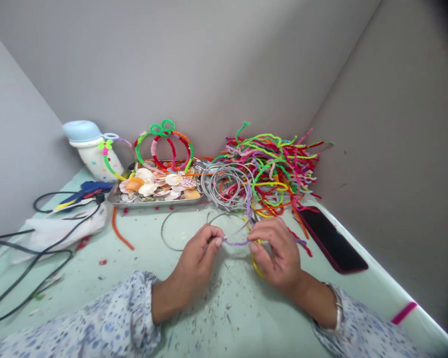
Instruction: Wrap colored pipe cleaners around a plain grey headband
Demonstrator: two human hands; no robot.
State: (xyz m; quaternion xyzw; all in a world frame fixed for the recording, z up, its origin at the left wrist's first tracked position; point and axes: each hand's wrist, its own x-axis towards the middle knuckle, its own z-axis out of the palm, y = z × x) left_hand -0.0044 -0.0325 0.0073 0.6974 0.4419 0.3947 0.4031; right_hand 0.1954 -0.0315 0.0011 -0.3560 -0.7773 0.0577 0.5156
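Note:
My left hand (197, 261) and my right hand (278, 251) meet at the middle of the pale green table (224, 318). Both pinch a thin grey metal headband (229, 233) with a lilac pipe cleaner (237, 242) wound along it between the two thumbs. The lilac strand runs up from my right fingers toward the pile behind. A yellow pipe cleaner (257, 266) curls under my right hand. A second bare wire hoop (171, 228) lies flat just left of my left hand.
A heap of coloured pipe cleaners (272, 169) fills the back right. Grey headbands (227, 184) are stacked beside a metal tray of shells (160, 191); wrapped headbands (168, 144) stand behind. A phone (330, 238) lies right; a glue gun (85, 191), black cables (33, 258) and a white jug (93, 149) left.

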